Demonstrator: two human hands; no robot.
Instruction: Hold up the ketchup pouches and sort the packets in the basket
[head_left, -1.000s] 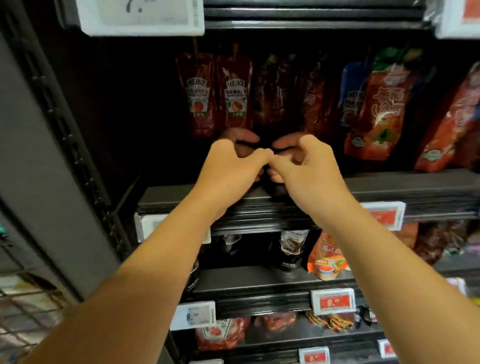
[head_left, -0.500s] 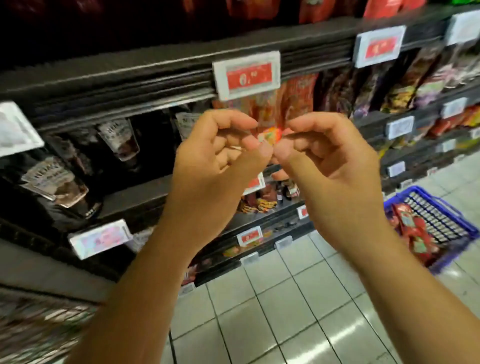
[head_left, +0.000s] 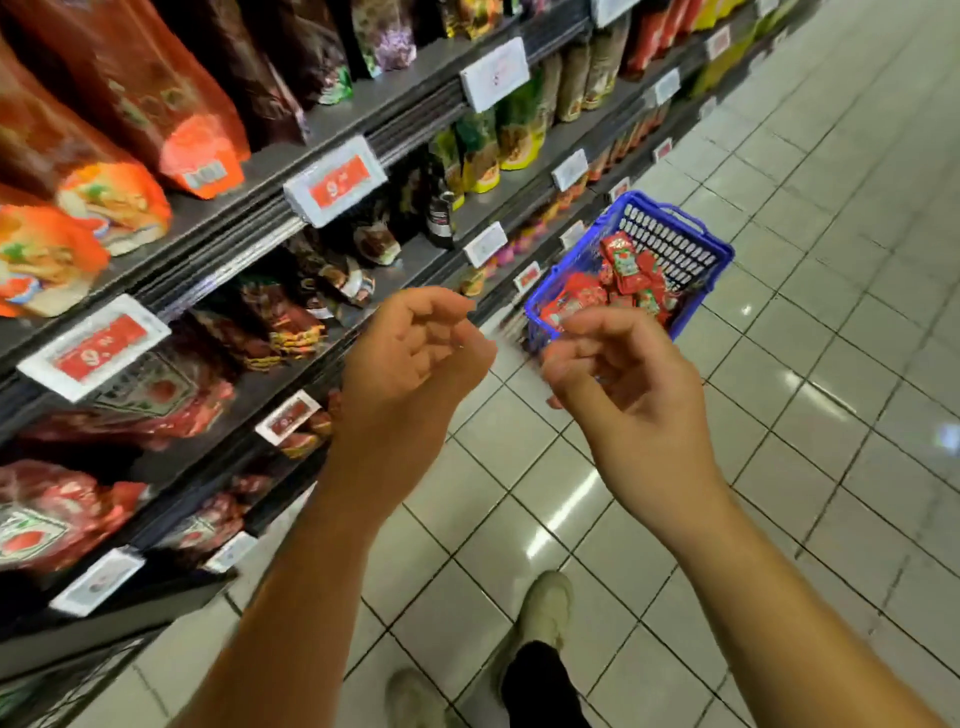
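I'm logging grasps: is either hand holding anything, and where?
Nothing: the left hand and right hand hang loosely curled and empty above the floor.

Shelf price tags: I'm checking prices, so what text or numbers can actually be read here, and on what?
"9": red price tag on the upper shelf edge; digits after it blurred.
"9": red price tag one shelf lower; rest blurred.
White tags, pouch labels and basket packets: too blurred to read.

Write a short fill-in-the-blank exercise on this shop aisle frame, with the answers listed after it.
1. The plastic basket standing on the tiled floor is ____ in colour.
2. It holds small sachets that are mostly ____.
3. The left hand and right hand each hold ____.
4. The shelves stand on the person's ____ side.

Missing words: blue; red; nothing; left
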